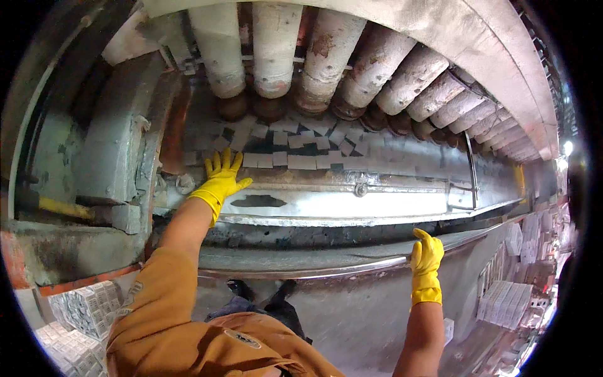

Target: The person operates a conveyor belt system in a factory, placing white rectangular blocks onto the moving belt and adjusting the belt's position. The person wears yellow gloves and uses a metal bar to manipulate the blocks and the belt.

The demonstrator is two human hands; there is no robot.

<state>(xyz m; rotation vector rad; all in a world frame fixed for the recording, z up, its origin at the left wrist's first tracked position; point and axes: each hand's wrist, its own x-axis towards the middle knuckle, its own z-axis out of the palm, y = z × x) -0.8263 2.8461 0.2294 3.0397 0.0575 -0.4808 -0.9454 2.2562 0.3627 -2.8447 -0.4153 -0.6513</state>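
Left grip [224,179] is spread wide, empty, right by the pale tiles [279,159]; right grip [427,259] half-curled, can't tell if it's holding anything. Grimy cylinders [274,53] crowd in behind, shiny ledge [383,204] in front.

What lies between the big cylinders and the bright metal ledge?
Head view: pale, mostly square pieces, some lined up near the ledge, others scattered toward the cylinders. The left hand is at the left.

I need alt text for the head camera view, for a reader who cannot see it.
A person's yellow-gloved left hand, fingers spread, is beside flat pale pieces scattered near a row of thick, stained cylinders. The yellow-gloved right hand is near a long metal ledge.
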